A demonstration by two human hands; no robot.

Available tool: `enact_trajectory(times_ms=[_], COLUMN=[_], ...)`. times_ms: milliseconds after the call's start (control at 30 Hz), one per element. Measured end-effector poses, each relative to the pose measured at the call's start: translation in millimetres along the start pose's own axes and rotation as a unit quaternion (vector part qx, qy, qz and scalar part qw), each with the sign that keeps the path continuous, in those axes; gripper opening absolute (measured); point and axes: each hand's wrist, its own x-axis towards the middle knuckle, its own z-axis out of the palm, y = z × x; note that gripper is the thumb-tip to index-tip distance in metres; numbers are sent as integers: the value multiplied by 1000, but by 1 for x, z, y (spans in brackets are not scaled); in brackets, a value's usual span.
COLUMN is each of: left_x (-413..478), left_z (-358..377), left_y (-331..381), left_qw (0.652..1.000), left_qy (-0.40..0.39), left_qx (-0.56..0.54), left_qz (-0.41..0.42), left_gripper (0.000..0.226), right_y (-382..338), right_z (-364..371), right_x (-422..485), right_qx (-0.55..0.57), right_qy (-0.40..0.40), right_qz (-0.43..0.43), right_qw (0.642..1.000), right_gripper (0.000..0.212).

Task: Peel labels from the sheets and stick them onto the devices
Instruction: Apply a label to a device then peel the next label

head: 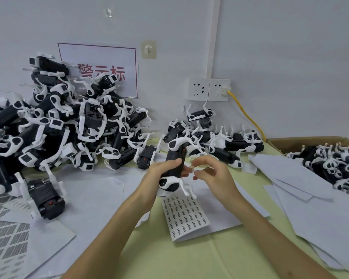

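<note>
Far to the left of the grip, a big pile of devices [58,121] in black and white leans against the wall, partly covering a sign [101,63] with red writing. Below that pile, printed sheets [6,234] lie at the table's edge, and one loose device [45,198] rests on white paper beside them. At the centre, the left hand [159,174] grips a held device [174,164]. Its fingers curl round the black body, which stands nearly upright above the table with a white clip at each end. Just under the grip lies a label sheet [184,214], flat and covered in rows of small dark labels. Right beside the grip, the right hand [214,174] has its fingers curled, and thumb and forefinger pinch a small pale label [193,168] close to the held device; blur hides whether it touches. Behind the grip sits a small pile [226,141] of devices, with wall sockets [209,89] above and a yellow cable [248,115] running down from them. Right of the grip, blank sheets [302,178] overlap, and beyond them a cardboard box [302,141] holds more devices
</note>
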Motion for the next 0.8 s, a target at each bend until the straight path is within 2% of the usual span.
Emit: enact_trajectory(times_ms=[100,200,267,367,600,700,800], left_x=[1,4,5,4,6,6,7], left_z=[1,2,1,2,3,4,7], left_y=[-2,-3,-5,-7,-11,-11,-11], left_qw=[1000,1000,1000,1000,999,999,999], left_qy=[5,11,8,3,-7,-9,22], left_qx=[-7,-13,-13,-4,16,12,19], left_qz=[8,21,27,24,33,29,33], left_gripper=[42,57,55,52,65,63,56], right_y=[0,0,0,0,-3,-2,-2], right_z=[0,-2,-2,-3,-5,-4,0], right_x=[0,1,1,1,0,0,-4], right_qx=[7,17,9,-11,-7,-49,-147], right_qy=[-6,18,35,57,64,66,65], right_qz=[19,11,5,12,22,3,-69], right_qw=[1000,1000,999,998,998,997,985], right_gripper=[32,14,9,8,11,12,14])
